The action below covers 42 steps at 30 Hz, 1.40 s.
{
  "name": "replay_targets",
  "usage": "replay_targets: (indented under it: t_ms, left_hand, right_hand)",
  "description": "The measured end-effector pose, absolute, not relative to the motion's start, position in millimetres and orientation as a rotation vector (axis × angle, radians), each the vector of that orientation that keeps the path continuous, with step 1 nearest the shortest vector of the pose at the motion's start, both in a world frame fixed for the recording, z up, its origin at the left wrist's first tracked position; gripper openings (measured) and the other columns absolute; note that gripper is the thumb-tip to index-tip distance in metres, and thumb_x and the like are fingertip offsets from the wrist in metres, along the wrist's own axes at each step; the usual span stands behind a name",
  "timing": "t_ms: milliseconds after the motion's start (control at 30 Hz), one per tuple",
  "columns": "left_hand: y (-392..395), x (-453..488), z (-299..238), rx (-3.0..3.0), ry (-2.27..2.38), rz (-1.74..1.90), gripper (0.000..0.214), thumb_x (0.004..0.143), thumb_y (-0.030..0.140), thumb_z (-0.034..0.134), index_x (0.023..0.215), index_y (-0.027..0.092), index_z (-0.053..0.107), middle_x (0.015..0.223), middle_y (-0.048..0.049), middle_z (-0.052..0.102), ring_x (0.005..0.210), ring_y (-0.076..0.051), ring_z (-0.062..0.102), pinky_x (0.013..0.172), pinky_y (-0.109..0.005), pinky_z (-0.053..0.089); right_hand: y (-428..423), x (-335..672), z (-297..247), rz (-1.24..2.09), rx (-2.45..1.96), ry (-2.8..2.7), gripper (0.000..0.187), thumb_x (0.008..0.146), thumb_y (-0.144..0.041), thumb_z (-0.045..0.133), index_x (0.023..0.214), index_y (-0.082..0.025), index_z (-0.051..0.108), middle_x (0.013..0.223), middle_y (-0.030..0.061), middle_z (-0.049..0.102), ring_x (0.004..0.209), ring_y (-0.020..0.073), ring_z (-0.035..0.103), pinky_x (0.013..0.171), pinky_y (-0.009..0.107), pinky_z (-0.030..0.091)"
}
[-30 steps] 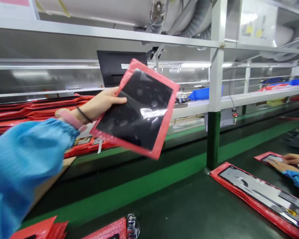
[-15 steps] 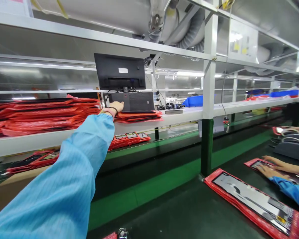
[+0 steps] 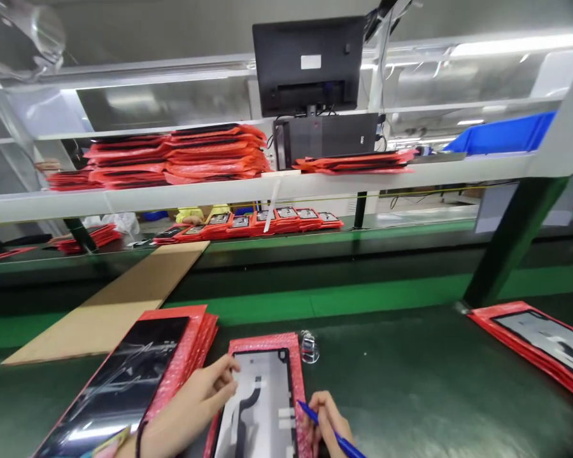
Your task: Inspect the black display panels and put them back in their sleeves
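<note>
Both of your hands sit at one red bubble-wrap pouch lying flat on the green belt. Your left hand rests on its left edge, fingertips pressed on the grey panel inside. Your right hand, at the pouch's right edge, pinches a blue pen. Just left lies a stack of red pouches.

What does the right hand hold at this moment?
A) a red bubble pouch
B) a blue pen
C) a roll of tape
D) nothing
B: the right hand grips a blue pen beside the red pouch with the panel, while the left hand rests its fingers on that panel.
</note>
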<state>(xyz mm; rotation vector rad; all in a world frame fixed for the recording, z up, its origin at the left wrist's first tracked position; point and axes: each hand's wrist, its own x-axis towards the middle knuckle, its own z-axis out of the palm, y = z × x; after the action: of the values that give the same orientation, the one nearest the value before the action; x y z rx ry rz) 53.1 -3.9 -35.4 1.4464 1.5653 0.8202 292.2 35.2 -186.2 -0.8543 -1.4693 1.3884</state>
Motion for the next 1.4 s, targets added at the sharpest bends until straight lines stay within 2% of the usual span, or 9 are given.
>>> replay_targets:
  t_ms: [100, 200, 300, 400, 767, 1000, 1167, 1300, 1400]
  left_hand:
    - [-16.8, 25.2, -107.0, 1.202, 1.61, 0.881, 0.033, 0.056, 0.045, 0.071, 0.071, 0.021, 0.054, 0.066, 0.0015, 0.049, 0.061, -0.018, 0.046, 0.065, -0.033, 0.037]
    - [-27.2, 17.0, -143.2, 1.017, 1.609, 0.94, 0.039, 0.049, 0.04, 0.071, 0.079, 0.021, 0.053, 0.08, -0.0016, 0.053, 0.059, -0.016, 0.047, 0.07, -0.037, 0.039]
    - [-33.6, 16.9, -151.1, 0.86, 1.554, 0.962, 0.035, 0.049, 0.033, 0.068, 0.08, 0.02, 0.055, 0.084, -0.0041, 0.056, 0.068, -0.02, 0.054, 0.073, -0.037, 0.042]
    - [-34.0, 16.6, -143.7, 0.737, 1.485, 0.97, 0.03, 0.053, 0.025, 0.065, 0.082, 0.019, 0.058, 0.085, -0.0058, 0.06, 0.086, -0.023, 0.06, 0.079, -0.033, 0.044]
    - [-32.5, 17.5, -117.1, 0.579, 1.407, 0.976, 0.034, 0.058, 0.019, 0.066, 0.091, 0.015, 0.059, 0.077, -0.0021, 0.062, 0.068, -0.015, 0.056, 0.07, -0.031, 0.045]
    - [-19.3, 23.2, -109.2, 0.639, 1.341, 0.98, 0.035, 0.058, 0.025, 0.073, 0.089, 0.016, 0.059, 0.068, 0.0001, 0.061, 0.064, -0.018, 0.058, 0.058, -0.03, 0.044]
    - [-5.9, 52.5, -123.5, 0.679, 1.235, 1.11, 0.041, 0.054, 0.012, 0.069, 0.095, 0.014, 0.062, 0.077, -0.0062, 0.071, 0.076, -0.025, 0.067, 0.071, -0.034, 0.049]
    - [-1.3, 59.2, -129.2, 0.691, 1.234, 1.24, 0.055, 0.054, 0.007, 0.064, 0.109, 0.014, 0.057, 0.088, -0.0086, 0.074, 0.085, -0.029, 0.069, 0.076, -0.037, 0.05]
    - [5.9, 52.4, -117.9, 0.743, 1.215, 1.345, 0.051, 0.058, 0.008, 0.067, 0.108, 0.011, 0.06, 0.1, -0.0123, 0.074, 0.098, -0.031, 0.067, 0.086, -0.038, 0.049]
  right_hand:
    - [26.5, 278.7, -181.2, 1.384, -0.866, -1.506, 0.036, 0.089, -0.055, 0.05, 0.088, -0.021, 0.058, 0.074, 0.0031, 0.069, 0.063, 0.0155, 0.062, 0.059, 0.025, 0.048]
    - [10.6, 262.4, -179.3, 1.242, -0.953, -1.651, 0.032, 0.085, -0.05, 0.052, 0.091, -0.02, 0.061, 0.079, 0.0055, 0.071, 0.063, 0.0174, 0.062, 0.058, 0.025, 0.047]
    - [2.4, 250.0, -185.6, 1.042, -1.152, -1.744, 0.022, 0.074, -0.04, 0.062, 0.066, -0.021, 0.057, 0.061, 0.0003, 0.061, 0.056, 0.0158, 0.055, 0.053, 0.024, 0.04]
    - [3.9, 244.1, -191.7, 0.96, -1.277, -1.775, 0.031, 0.073, -0.033, 0.063, 0.053, -0.022, 0.043, 0.053, -0.0017, 0.05, 0.059, 0.017, 0.05, 0.058, 0.026, 0.036]
    - [4.7, 236.3, -185.2, 0.961, -1.202, -1.889, 0.031, 0.073, -0.028, 0.053, 0.053, -0.023, 0.03, 0.05, -0.005, 0.037, 0.049, 0.0135, 0.04, 0.053, 0.026, 0.03]
    - [13.6, 242.6, -184.3, 1.202, -1.186, -1.616, 0.044, 0.076, -0.052, 0.056, 0.053, -0.024, 0.031, 0.048, -0.0057, 0.036, 0.047, 0.0119, 0.036, 0.049, 0.024, 0.034]
    - [18.6, 243.2, -192.2, 1.409, -1.081, -1.469, 0.055, 0.07, -0.077, 0.052, 0.061, -0.024, 0.04, 0.039, -0.0093, 0.038, 0.034, 0.0076, 0.028, 0.041, 0.021, 0.033]
    - [21.1, 252.4, -189.6, 1.397, -1.033, -1.443, 0.057, 0.077, -0.075, 0.047, 0.06, -0.021, 0.05, 0.03, -0.0117, 0.029, 0.029, 0.0053, 0.018, 0.038, 0.021, 0.019]
    - [29.8, 271.3, -168.1, 1.292, -1.036, -1.355, 0.053, 0.08, -0.067, 0.053, 0.06, -0.018, 0.058, 0.035, -0.0068, 0.041, 0.034, 0.0073, 0.031, 0.041, 0.021, 0.027]
